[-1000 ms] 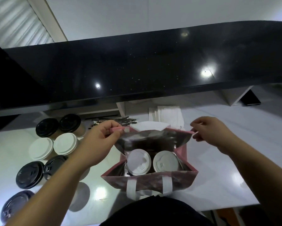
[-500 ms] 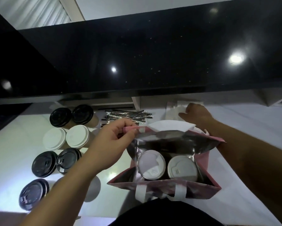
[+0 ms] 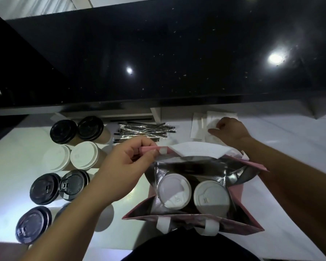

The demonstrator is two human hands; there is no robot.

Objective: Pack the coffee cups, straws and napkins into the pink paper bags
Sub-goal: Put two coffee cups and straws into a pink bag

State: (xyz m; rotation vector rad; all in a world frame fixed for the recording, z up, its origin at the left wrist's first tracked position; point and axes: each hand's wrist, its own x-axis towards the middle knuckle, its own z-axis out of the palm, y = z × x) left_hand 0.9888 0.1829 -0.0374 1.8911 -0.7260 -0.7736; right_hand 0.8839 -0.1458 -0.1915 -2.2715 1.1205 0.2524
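A pink paper bag (image 3: 239, 200) with a silver lining stands open in front of me on the white counter. Two white-lidded coffee cups (image 3: 174, 191) (image 3: 211, 197) sit upright inside it. My left hand (image 3: 126, 170) pinches the bag's far rim at its left corner, holding the mouth open. My right hand (image 3: 230, 130) rests on the stack of white napkins (image 3: 201, 123) behind the bag, fingers pressing on the top sheet. A bundle of wrapped straws (image 3: 145, 130) lies behind the bag to the left.
Several coffee cups with black lids (image 3: 64, 131) and white lids (image 3: 84, 156) stand in rows on the left of the counter (image 3: 290, 194). A raised black glossy ledge (image 3: 177, 63) runs across the back, above the napkins and straws.
My right hand let go of the bag's right rim and reached back onto the napkin stack. My left hand kept its hold on the rim. The view tilted downward and closer.
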